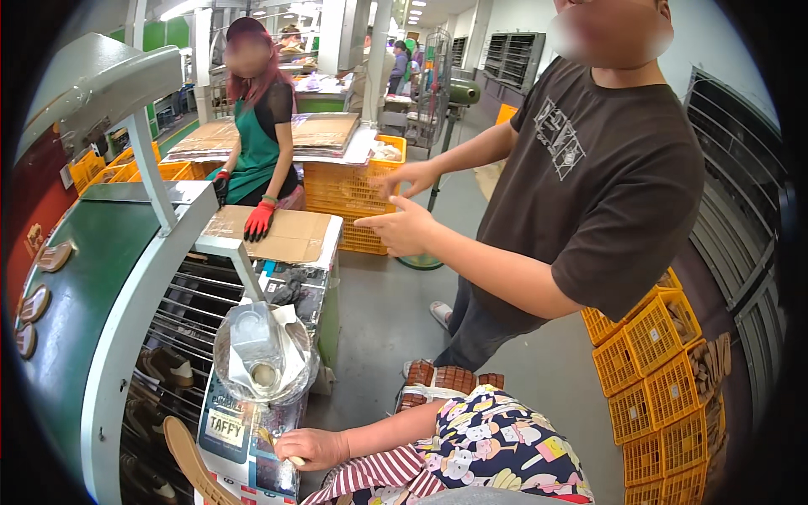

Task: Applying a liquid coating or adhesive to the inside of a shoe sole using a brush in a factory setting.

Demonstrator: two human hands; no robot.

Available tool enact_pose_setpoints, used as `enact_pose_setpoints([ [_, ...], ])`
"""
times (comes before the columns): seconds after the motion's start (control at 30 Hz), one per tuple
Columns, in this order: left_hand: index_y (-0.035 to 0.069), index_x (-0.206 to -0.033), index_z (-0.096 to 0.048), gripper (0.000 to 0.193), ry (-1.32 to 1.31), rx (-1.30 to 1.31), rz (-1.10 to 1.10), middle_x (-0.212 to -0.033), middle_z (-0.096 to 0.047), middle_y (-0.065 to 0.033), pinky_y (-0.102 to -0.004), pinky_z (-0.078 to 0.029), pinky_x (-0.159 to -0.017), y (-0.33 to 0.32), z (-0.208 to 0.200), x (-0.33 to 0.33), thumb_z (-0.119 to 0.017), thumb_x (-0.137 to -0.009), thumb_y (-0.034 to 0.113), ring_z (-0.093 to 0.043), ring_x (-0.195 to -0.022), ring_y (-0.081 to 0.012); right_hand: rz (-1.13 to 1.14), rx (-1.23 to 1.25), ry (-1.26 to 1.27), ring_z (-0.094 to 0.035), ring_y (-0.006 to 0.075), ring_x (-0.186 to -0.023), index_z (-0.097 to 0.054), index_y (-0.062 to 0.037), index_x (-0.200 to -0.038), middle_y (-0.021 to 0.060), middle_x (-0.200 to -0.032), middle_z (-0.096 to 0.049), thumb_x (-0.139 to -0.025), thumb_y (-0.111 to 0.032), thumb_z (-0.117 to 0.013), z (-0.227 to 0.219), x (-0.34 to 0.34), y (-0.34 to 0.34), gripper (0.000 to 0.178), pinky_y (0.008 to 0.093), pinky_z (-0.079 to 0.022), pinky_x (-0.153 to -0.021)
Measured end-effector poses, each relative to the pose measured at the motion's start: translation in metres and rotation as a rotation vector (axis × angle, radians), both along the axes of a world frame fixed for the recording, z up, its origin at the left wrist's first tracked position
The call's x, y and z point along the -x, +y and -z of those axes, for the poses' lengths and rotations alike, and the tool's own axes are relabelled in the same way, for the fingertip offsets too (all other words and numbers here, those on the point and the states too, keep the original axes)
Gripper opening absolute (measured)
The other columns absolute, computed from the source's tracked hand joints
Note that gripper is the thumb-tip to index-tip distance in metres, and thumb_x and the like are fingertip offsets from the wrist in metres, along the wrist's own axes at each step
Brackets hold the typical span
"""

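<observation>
My right hand (313,449) reaches in from the lower right, fingers closed around what looks like a small brush (266,436) with a pale handle. It is just over a printed, board-like surface (252,463) beside the conveyor. Near it stands a plastic-lined round container (268,358) with a clear plastic tub (252,326) and pale paper in it. A curved tan strip, like a shoe sole (192,461), rises at the lower edge. What holds the sole is hidden, and my left hand is out of view.
A green conveyor belt (93,269) carries several sandals or soles on the left, with a shoe rack (181,337) under its frame. One co-worker in red-and-black gloves (259,220) touches cardboard. Another person (581,168) stands close, hands raised. Yellow crates (648,379) line the right.
</observation>
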State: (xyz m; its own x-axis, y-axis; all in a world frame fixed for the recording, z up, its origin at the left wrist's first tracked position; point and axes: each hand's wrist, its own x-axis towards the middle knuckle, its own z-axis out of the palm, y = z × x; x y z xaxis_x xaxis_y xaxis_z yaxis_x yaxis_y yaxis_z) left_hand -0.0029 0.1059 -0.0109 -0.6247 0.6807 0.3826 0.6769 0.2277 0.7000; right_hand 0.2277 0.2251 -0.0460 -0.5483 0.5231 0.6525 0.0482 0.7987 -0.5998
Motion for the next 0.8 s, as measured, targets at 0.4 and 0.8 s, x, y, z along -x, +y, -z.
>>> enact_pose_setpoints([
  [0.4, -0.008, -0.122, -0.053, 0.066, 0.059, -0.412, 0.279, -0.108, -0.062, -0.027, -0.0413, -0.049, -0.088, 0.023, -0.004, 0.008, -0.083, -0.07, 0.021, -0.062, -0.098, -0.0343, 0.055, -0.016, -0.032, -0.052, 0.0341, -0.089, -0.048, -0.0029, -0.094, 0.0127, -0.091, -0.051, -0.066, 0.001, -0.063, -0.002, -0.001, -0.005, 0.032, 0.0417, -0.046, -0.079],
  [0.8, -0.002, -0.123, -0.048, 0.082, -0.198, -0.173, 0.056, -0.115, -0.051, -0.0131, -0.0378, -0.039, -0.098, -0.065, -0.033, 0.016, -0.081, -0.052, 0.023, -0.05, -0.11, -0.0264, -0.033, 0.084, -0.127, -0.062, 0.0332, -0.085, -0.059, -0.0046, -0.098, 0.0142, -0.092, -0.064, -0.075, 0.0, -0.066, -0.049, -0.032, 0.01, 0.024, 0.0401, -0.051, -0.075],
])
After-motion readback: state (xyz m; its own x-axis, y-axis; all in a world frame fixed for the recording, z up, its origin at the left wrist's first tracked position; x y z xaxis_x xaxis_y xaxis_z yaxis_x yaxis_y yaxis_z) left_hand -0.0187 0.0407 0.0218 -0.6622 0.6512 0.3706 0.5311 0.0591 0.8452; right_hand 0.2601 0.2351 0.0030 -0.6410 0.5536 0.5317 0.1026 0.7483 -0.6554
